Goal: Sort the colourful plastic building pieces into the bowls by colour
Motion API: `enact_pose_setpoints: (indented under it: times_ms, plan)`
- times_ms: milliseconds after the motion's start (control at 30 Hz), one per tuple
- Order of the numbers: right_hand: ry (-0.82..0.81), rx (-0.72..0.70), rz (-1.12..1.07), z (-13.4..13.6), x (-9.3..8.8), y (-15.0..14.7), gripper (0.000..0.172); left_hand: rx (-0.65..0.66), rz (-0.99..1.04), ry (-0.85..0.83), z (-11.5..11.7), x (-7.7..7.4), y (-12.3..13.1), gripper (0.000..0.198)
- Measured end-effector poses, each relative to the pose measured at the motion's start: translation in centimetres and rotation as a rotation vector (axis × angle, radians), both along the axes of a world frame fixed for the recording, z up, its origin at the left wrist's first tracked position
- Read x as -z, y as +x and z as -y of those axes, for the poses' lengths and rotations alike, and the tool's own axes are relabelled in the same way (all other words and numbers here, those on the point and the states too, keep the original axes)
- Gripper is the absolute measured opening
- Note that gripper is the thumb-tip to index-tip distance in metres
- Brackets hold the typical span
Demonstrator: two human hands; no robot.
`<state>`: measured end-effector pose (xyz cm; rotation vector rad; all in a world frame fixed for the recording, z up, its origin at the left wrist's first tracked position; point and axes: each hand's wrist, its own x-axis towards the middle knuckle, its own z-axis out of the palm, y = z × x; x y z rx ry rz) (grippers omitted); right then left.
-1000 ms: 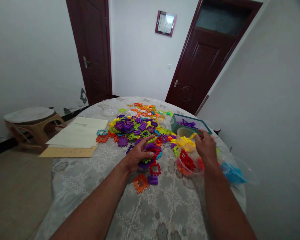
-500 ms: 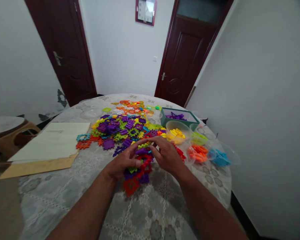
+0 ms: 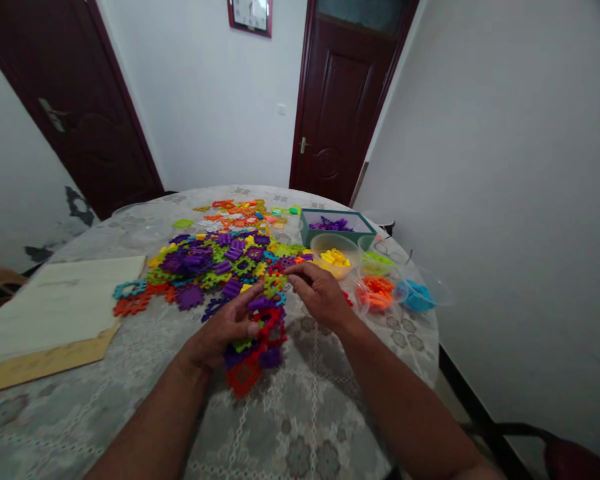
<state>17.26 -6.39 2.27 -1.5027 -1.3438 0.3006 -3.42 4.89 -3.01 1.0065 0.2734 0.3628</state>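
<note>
A heap of coloured interlocking plastic pieces (image 3: 215, 257) covers the middle of a round table (image 3: 300, 427) with a lace-patterned cloth. My left hand (image 3: 225, 327) rests at the near end of the heap, fingers curled around a purple piece (image 3: 258, 303), beside red, purple and orange pieces (image 3: 253, 360). My right hand (image 3: 317, 293) hovers just right of it, fingers bent and pinched over the heap's near edge; what it holds is hidden.
Clear bowls hold sorted pieces: yellow (image 3: 336, 255), green (image 3: 376, 262), orange (image 3: 377, 293), blue (image 3: 419, 295). A teal box (image 3: 336, 225) with purple pieces stands behind them. A paper pad on cardboard (image 3: 50, 307) lies at left. Two dark doors and a wall clock are behind.
My right hand left the yellow bowl and came back to the heap beside my left hand. The view has swung to the right and down.
</note>
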Motion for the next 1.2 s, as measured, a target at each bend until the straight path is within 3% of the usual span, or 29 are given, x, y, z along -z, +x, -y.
enact_pose_setpoints:
  times_ms: [200,333,467,633,700,800,900,967,1033,1200]
  plan:
    - [-0.046,0.012,-0.179,-0.3,0.3,1.6,0.026,0.048,0.025,0.017,0.2,-0.6,0.1,0.098]
    - [-0.054,0.099,-0.134,0.8,-0.6,4.4,0.033,0.038,0.016,0.042,0.2,-0.7,0.2,0.092]
    - [-0.002,0.427,0.043,2.7,-1.1,9.9,0.035,0.004,-0.016,0.045,-0.1,-0.4,0.4,0.087]
    - [0.085,0.932,0.104,4.8,0.0,16.4,0.038,-0.041,-0.084,0.046,-0.1,-0.6,0.8,0.081]
    - [0.099,1.034,0.106,5.3,0.5,17.7,0.040,-0.050,-0.104,0.041,0.0,-0.8,0.9,0.082]
    - [0.112,1.079,0.116,5.4,0.7,18.3,0.044,-0.038,-0.119,0.025,0.3,-1.1,1.0,0.085]
    - [0.132,1.038,0.132,4.8,0.4,17.1,0.042,-0.024,-0.108,0.021,0.4,-1.1,1.0,0.085]
    - [0.152,0.926,0.132,3.9,0.0,15.0,0.039,-0.025,-0.084,0.028,0.5,-1.1,0.9,0.088]
    - [0.171,0.724,0.144,3.0,-0.5,11.9,0.035,-0.022,-0.068,0.045,0.5,-1.0,0.8,0.091]
    - [0.096,0.065,0.377,1.2,-0.6,3.0,0.024,0.044,-0.041,0.078,0.5,-0.4,0.8,0.094]
